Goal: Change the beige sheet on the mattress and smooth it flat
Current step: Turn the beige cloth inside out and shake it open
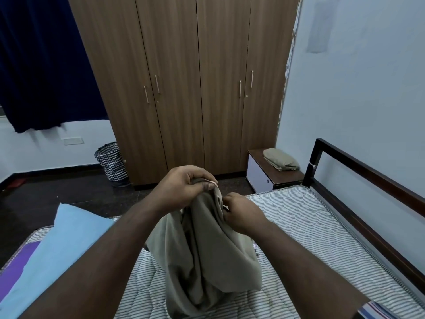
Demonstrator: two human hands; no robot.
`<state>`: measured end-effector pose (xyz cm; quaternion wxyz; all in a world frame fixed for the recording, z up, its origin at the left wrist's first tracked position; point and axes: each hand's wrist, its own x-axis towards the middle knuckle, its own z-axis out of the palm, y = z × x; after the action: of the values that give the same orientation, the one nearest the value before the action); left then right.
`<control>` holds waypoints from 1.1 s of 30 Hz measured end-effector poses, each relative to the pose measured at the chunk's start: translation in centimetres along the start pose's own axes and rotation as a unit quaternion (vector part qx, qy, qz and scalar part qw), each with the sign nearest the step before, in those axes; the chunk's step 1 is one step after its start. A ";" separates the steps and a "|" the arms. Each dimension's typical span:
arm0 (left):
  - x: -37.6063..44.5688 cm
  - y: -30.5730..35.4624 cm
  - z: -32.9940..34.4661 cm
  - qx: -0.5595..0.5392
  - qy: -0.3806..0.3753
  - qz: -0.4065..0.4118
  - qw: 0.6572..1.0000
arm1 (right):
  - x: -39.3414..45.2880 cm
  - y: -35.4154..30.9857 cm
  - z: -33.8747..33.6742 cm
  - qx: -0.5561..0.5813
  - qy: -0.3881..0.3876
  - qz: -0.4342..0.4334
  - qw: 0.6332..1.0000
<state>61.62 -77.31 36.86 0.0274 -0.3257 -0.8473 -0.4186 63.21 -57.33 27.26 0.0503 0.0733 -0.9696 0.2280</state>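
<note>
A bunched beige sheet (202, 254) hangs in front of me, its lower folds resting on the bare striped mattress (305, 226). My left hand (184, 187) grips the top of the bundle, thumb pressed on a hem. My right hand (241, 212) pinches the sheet's edge just to the right and slightly lower. A second beige sheet (280, 160), folded, lies on the bedside cabinet (264, 178) beyond the mattress's far corner.
A light blue pillow (57, 245) and a purple cloth (16, 265) lie at the mattress's left. The dark bed frame rail (368, 180) runs along the right wall. A wooden wardrobe (184, 88) stands ahead, with a zigzag laundry basket (111, 161) on the dark floor to its left.
</note>
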 end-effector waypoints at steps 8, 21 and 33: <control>-0.5 -0.8 -0.8 -0.058 0.036 -0.008 0.998 | 1.3 2.3 -1.9 -0.023 0.253 0.102 0.962; -0.1 -0.4 -1.0 -0.073 0.047 -0.009 0.996 | 0.6 1.2 -1.2 0.294 0.034 -0.014 0.955; -0.3 -0.6 -1.1 -0.047 0.054 -0.023 0.997 | 0.2 -0.4 -1.2 0.309 -0.037 -0.039 0.949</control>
<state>61.25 -78.47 37.06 0.0479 -0.2842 -0.8314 -0.4750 63.11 -57.17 28.49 -0.0021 0.1319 -0.8491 0.5116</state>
